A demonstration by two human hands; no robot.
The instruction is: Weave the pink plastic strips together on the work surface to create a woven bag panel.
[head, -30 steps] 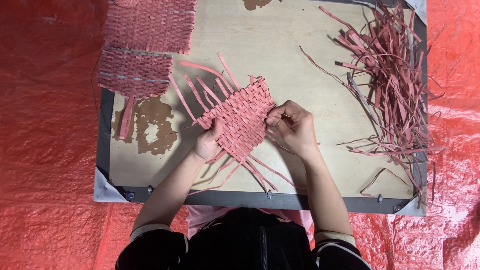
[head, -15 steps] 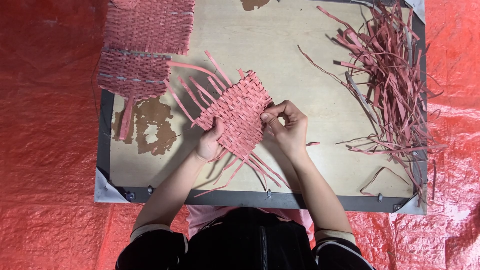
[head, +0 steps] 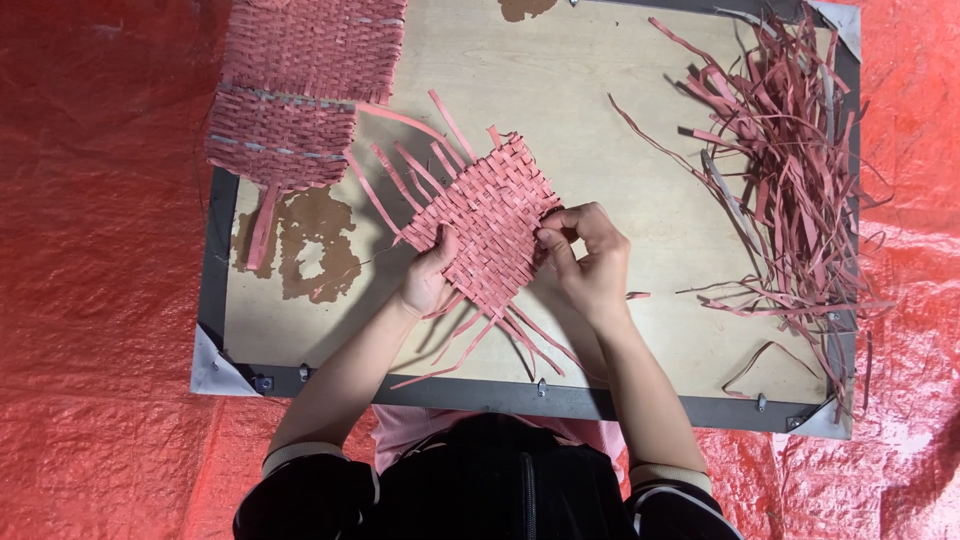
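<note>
A small woven mat of pink strips [head: 490,215] lies tilted on the wooden board [head: 600,110], with loose strip ends sticking out at its upper left and lower edges. My left hand [head: 428,278] grips its lower left edge, thumb on top of the weave. My right hand [head: 588,255] pinches the mat's right edge with its fingertips.
Larger finished woven mats [head: 295,85] lie stacked at the board's top left, over the edge. A loose heap of pink strips [head: 790,170] covers the right side. The board has a dark metal frame [head: 215,270] and rests on a red tarp [head: 90,300]. Brown patches [head: 305,245] mark the wood at left.
The small mat has shifted slightly up and to the left with both hands holding it. My right hand has moved along the right edge, fingers working at the weave.
</note>
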